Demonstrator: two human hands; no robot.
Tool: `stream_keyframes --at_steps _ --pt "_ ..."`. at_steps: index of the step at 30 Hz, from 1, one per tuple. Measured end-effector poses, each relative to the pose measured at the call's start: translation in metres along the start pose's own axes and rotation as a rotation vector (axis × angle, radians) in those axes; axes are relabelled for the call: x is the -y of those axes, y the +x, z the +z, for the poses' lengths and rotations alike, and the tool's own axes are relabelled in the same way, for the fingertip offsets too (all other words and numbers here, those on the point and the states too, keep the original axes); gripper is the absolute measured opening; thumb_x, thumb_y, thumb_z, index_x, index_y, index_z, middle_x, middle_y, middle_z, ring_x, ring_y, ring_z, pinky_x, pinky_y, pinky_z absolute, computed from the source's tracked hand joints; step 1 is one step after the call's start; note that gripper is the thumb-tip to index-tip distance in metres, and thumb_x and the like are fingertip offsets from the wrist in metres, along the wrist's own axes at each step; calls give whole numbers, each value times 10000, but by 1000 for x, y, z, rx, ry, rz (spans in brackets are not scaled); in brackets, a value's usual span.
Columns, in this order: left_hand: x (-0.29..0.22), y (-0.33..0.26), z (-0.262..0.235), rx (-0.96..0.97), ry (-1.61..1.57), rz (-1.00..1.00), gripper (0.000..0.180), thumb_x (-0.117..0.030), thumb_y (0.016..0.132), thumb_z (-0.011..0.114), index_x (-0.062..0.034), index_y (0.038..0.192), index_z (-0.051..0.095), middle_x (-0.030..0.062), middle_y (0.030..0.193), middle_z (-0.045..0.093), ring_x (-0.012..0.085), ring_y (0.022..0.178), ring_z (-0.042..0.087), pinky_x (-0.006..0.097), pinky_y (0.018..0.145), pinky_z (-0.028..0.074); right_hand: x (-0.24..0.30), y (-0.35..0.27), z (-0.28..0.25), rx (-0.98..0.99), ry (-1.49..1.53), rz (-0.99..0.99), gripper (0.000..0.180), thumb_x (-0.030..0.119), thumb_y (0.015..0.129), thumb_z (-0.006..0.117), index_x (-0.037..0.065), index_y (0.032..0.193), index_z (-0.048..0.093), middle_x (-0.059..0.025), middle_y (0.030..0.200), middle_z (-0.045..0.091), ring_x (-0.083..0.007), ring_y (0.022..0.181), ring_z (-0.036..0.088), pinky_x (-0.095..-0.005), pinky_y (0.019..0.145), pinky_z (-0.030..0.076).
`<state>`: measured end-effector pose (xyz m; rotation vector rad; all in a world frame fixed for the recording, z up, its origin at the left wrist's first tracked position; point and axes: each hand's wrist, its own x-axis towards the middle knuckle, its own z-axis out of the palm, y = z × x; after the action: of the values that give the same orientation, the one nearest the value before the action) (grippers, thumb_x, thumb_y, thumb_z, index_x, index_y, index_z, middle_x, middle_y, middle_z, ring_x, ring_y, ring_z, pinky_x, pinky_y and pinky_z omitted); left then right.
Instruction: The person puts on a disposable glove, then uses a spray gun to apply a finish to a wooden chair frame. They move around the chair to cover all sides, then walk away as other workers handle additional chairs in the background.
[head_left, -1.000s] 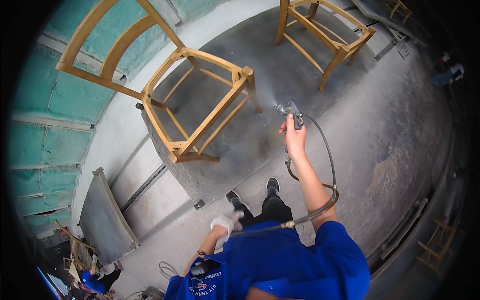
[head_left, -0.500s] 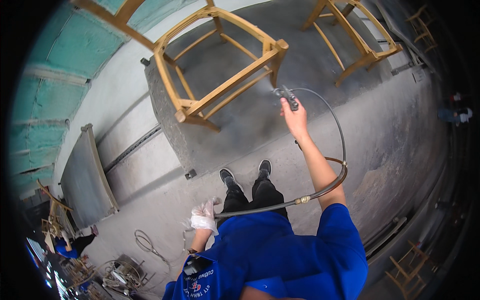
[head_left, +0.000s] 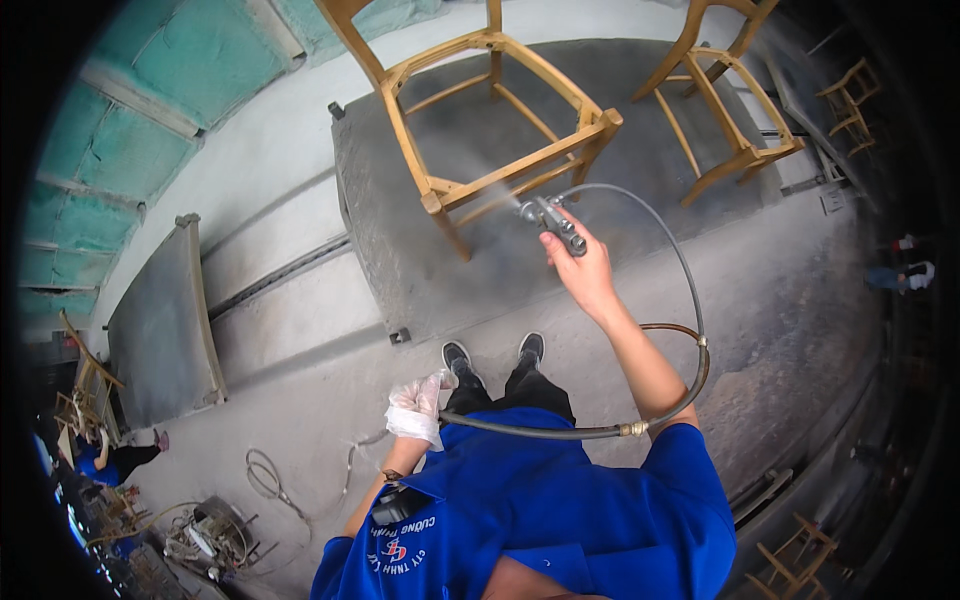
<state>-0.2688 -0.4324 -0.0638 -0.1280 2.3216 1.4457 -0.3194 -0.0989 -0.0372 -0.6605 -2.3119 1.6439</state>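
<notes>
My right hand [head_left: 583, 270] is closed round a metal spray gun [head_left: 552, 222], and a pale mist leaves its nozzle toward the front rail of a wooden chair frame [head_left: 525, 163]. That chair has no seat and stands on a grey platform [head_left: 400, 290]. A dark hose [head_left: 560, 433] loops from the gun past my right forearm and across my waist. My left hand [head_left: 415, 402], in a clear plastic glove, is closed round the hose at my left hip.
A second wooden chair frame [head_left: 715, 120] stands on the platform's right. A grey panel [head_left: 165, 335] leans at the left. Coiled hose [head_left: 268, 475] and a cluttered drum [head_left: 215, 535] lie lower left. A person [head_left: 100, 460] is at the far left, another [head_left: 900, 276] far right.
The spray gun in my right hand has moved left along the chair's front rail, mist still coming out. The chairs sit farther right in view. My left hand keeps its hold on the hose.
</notes>
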Motion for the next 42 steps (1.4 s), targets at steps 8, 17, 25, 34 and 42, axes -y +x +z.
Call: stream_keyframes --at_steps 8,17,25,34,42 --pt "5 8 7 41 40 -71 337 -283 990 603 -40 841 783 112 781 752 147 738 676 335 733 516 -20 50 -74 -387 -121 -83 504 340 955 703 55 1358 600 -172 1134 731 -243 1075 706 -329 910 515" --pt "-4 4 10 53 236 13 341 -314 972 621 -56 812 776 73 613 660 144 580 558 370 602 458 -6 18 -87 -345 387 174 380 459 1031 548 96 1092 639 -5 794 622 -96 717 625 -230 507 411" --pt "-14 -14 -14 -159 98 -45 316 -299 949 654 -50 805 782 52 566 608 125 554 535 351 572 439 -31 2 40 54 578 371 391 487 1023 549 99 1013 602 -6 781 638 -95 682 638 -227 439 391" --pt "21 -40 -61 -315 -48 -120 453 -266 978 621 -13 604 643 36 540 602 91 460 436 293 470 361 -159 15 144 -55 83 294 371 363 976 634 102 1239 612 -96 777 670 -228 675 677 -348 628 537" --pt "55 -34 -117 -277 -240 36 431 -264 985 638 -2 643 658 48 564 620 91 486 465 298 537 427 8 -87 157 418 -763 -377 848 16 837 640 251 1580 306 -189 1008 596 -390 943 638 -482 839 528"
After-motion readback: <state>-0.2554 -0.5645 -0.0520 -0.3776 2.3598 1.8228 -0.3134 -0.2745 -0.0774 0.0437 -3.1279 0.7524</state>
